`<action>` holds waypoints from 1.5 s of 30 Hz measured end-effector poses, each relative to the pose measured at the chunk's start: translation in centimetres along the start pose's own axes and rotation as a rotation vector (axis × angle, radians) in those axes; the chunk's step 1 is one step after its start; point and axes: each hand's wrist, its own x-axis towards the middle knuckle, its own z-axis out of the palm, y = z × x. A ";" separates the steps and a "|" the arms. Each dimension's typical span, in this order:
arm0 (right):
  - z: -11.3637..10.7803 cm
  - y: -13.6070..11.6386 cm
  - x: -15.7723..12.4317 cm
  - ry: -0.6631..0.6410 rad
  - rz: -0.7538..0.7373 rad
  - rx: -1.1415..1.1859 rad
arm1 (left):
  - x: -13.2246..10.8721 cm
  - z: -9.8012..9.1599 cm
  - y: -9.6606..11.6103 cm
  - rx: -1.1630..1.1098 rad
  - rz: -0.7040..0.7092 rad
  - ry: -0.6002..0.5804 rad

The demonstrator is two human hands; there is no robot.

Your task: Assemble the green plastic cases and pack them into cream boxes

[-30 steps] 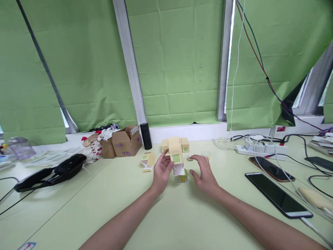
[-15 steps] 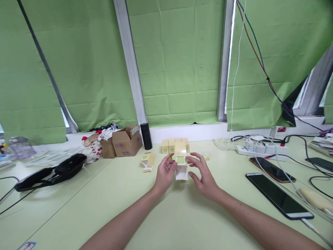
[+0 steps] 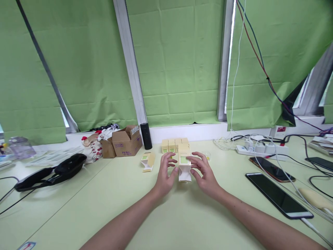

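Note:
Between my hands is a small cream carton (image 3: 185, 160) with a green window and an open white flap facing me. My right hand (image 3: 205, 173) has its fingers and thumb against the carton's right side. Just left of the carton, my left hand (image 3: 165, 175) has its fingers spread and curved, with a narrow gap to the carton. Behind stands a row of similar cream boxes (image 3: 171, 144). Another open carton (image 3: 147, 161) lies on the table to the left. A small clear item with yellow in it (image 3: 207, 156) is behind my right hand, partly covered.
A brown cardboard box (image 3: 127, 142) and black cylinder (image 3: 146, 136) stand at the back left, a black strapped device (image 3: 52, 172) nearer. Two phones (image 3: 278, 194) (image 3: 272, 169), a power strip (image 3: 260, 150) and cables lie at right.
The carton has shifted slightly right and its flap has tilted. My left fingers have come off its side and spread, while my right fingers have closed in against it.

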 end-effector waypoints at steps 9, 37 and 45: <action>0.1 0.1 -0.1 -0.020 0.013 0.034 | -0.3 0.0 0.1 0.078 0.079 -0.093; 0.2 0.4 -0.2 -0.040 0.093 0.122 | -0.2 0.8 0.2 0.040 -0.060 0.005; 0.3 0.5 -0.1 -0.013 0.120 0.150 | -0.2 1.0 0.5 0.051 -0.070 -0.005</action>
